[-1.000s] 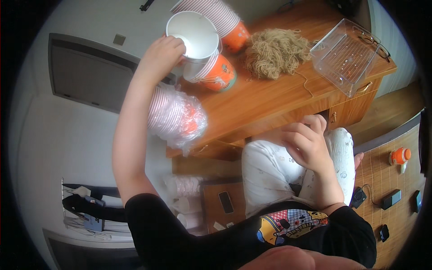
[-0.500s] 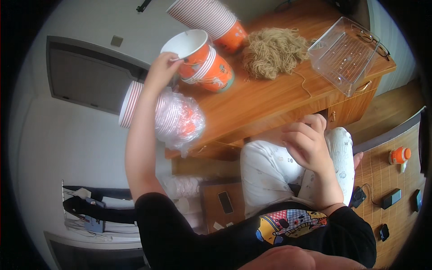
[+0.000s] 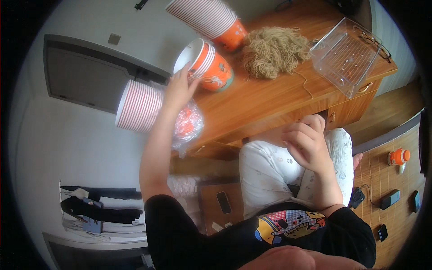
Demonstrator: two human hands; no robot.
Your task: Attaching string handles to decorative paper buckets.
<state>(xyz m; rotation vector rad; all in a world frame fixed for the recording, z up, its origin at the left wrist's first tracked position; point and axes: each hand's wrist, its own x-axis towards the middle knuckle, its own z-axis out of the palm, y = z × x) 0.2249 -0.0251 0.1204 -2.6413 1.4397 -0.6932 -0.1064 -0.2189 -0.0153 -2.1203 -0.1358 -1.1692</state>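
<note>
Several orange paper cups with white rims lie nested in a short stack on the wooden desk, tilted with the mouth toward the upper left. My left hand is at the mouth of this stack, its fingers on the rim of the top paper cup and its thumb along the outside. Thin strands of string hang at the cups' sides near my thumb. Over my lap my right hand is raised with curled fingers; whatever they may hold is hidden. A tangled heap of tan string lies right of the cups.
A tall cup stack stands behind, and another stack in clear plastic lies beside my left forearm. On the desk's right are a clear plastic tray with small bits and eyeglasses. An orange cup-like container sits at far right.
The top cup has gone deeper into the nested stack, toward the right. My left hand has moved right and slightly down with it. My right hand has stayed in place.
</note>
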